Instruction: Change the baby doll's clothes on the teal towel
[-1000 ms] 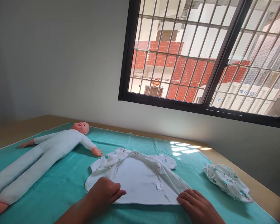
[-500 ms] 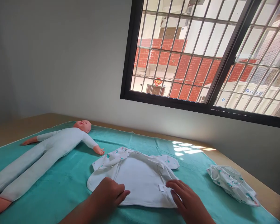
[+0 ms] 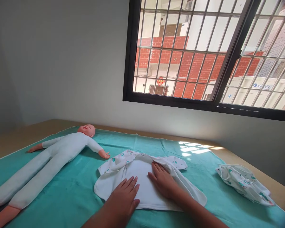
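Note:
A white baby shirt (image 3: 142, 177) with small green prints on its sleeves lies spread open, inside up, in front of me. On its lower left part rests my left hand (image 3: 123, 196), open and palm down, fingers stretched. My right hand (image 3: 161, 179) also lies flat on the cloth, further up toward the collar, its fingers reaching the right front panel. Neither hand grips the fabric. To the left a baby doll (image 3: 68, 145) in a white cloth body lies on its back, one hand close to the shirt's left sleeve.
A teal cloth (image 3: 68, 190) covers most of the wooden surface (image 3: 4, 144). Another folded printed garment (image 3: 245, 183) lies at the right edge. Behind stands a grey wall (image 3: 73, 63) with a barred window (image 3: 180, 63); sunlight falls on the cloth's back right corner.
Both hands have gone from curled fingers to lying flat on the shirt. My right hand moved up and left; the shirt's right panel now spreads further out. The view shifted slightly.

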A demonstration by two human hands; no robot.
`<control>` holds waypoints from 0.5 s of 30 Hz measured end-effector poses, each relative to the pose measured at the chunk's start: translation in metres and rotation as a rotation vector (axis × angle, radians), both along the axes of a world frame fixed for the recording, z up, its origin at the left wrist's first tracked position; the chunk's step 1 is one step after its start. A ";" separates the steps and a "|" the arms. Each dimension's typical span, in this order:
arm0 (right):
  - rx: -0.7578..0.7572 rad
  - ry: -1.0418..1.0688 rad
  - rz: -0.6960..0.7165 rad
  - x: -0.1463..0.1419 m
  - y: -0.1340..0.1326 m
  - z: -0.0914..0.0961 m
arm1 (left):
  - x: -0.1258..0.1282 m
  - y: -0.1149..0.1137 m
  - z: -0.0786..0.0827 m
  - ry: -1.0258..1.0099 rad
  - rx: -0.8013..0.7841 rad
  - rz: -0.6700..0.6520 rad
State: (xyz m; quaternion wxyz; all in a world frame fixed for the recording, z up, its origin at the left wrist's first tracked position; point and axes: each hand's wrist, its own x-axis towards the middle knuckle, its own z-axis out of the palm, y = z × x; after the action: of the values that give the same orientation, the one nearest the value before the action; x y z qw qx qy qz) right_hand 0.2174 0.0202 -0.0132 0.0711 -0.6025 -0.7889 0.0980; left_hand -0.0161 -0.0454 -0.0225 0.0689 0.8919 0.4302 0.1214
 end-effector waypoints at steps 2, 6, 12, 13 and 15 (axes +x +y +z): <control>0.015 -0.011 0.000 0.009 0.000 -0.002 | 0.001 -0.002 0.005 -0.002 -0.046 0.006; 0.042 -0.006 0.014 0.015 -0.002 -0.004 | -0.003 -0.005 0.015 -0.036 -0.115 -0.018; 0.075 -0.002 0.040 0.012 -0.007 -0.002 | -0.016 -0.010 0.034 -0.194 -0.391 -0.280; 0.071 0.004 0.067 0.011 -0.009 0.000 | -0.016 -0.012 0.037 -0.246 -0.464 -0.274; 0.040 0.026 0.141 0.009 -0.014 0.007 | -0.014 -0.014 0.040 -0.397 -0.577 -0.228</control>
State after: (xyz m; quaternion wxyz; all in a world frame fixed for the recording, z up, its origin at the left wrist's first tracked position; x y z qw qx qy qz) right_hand 0.2265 0.0066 -0.0061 0.0860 -0.5424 -0.8303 0.0948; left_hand -0.0303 -0.0591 0.0177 0.4129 0.8370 0.3229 0.1571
